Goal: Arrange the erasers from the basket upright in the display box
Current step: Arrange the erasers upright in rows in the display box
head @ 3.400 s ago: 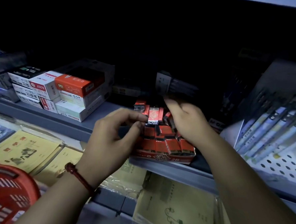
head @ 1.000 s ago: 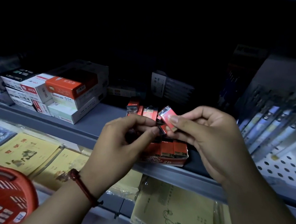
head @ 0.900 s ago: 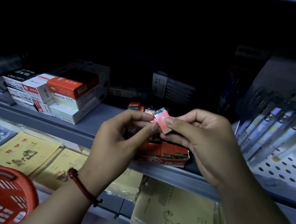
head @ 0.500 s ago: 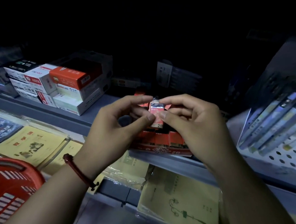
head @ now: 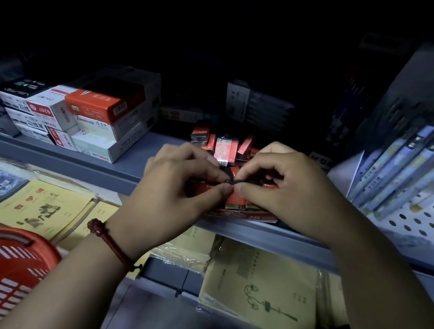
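Where the left hand (head: 174, 187) and right hand (head: 285, 190) meet, each grip pinches one dark-edged eraser (head: 231, 181) just above the red display box (head: 256, 218) on the shelf (head: 125, 171), other erasers (head: 224, 149) standing or leaning at 12 o'clock, basket (head: 9, 274) at 7.

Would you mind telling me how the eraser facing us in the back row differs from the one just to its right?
The front-facing eraser stands upright, showing its broad red face with 2B at the top. The eraser to its right leans, showing mostly a narrow red side. Both have red wrappers and sit at the back of the display box.
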Motion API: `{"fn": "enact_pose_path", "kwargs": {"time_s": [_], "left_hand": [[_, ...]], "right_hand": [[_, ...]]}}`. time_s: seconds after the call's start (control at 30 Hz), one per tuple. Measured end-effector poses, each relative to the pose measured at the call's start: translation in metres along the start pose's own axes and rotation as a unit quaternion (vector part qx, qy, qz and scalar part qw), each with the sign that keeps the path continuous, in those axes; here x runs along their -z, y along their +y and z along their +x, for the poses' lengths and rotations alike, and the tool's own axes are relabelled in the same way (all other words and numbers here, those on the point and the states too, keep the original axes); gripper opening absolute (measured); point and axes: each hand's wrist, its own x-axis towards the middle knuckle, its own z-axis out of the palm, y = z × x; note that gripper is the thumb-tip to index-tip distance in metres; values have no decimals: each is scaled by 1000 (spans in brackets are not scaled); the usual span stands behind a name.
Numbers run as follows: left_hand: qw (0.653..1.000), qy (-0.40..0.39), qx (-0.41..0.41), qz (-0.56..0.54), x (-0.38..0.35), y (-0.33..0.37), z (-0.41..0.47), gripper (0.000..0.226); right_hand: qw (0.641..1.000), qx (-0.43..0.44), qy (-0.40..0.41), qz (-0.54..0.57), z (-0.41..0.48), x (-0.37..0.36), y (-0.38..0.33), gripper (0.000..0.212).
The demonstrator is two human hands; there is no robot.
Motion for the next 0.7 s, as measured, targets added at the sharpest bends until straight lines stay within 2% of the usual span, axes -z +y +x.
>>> {"fn": "enact_pose_path", "kwargs": {"time_s": [0.07, 0.13, 0.27, 0.37, 0.5, 0.7], "left_hand": [[1000, -8, -10, 22, 0, -1, 0, 28], [1000, -7, -11, 24, 0, -1, 0, 27], [1000, -6, -8, 23, -2, -1, 0, 28], [1000, 3, -8, 19, -3, 0, 0, 26], [1000, 29, -2, 12, -8, 4, 0, 26], [999, 46, 10, -14, -14, 8, 1, 25]], "right_hand": [[1000, 6, 10, 12, 0, 3, 0, 13], [998, -4, 53, 30, 1, 7, 2, 22], [992, -21, 117, -45, 2, 6, 9, 28], [990, -39, 115, -74, 3, 0, 9, 22], [990, -36, 105, -84, 5, -3, 5, 24], [993, -38, 91, -60, 8, -1, 10, 41]]}}
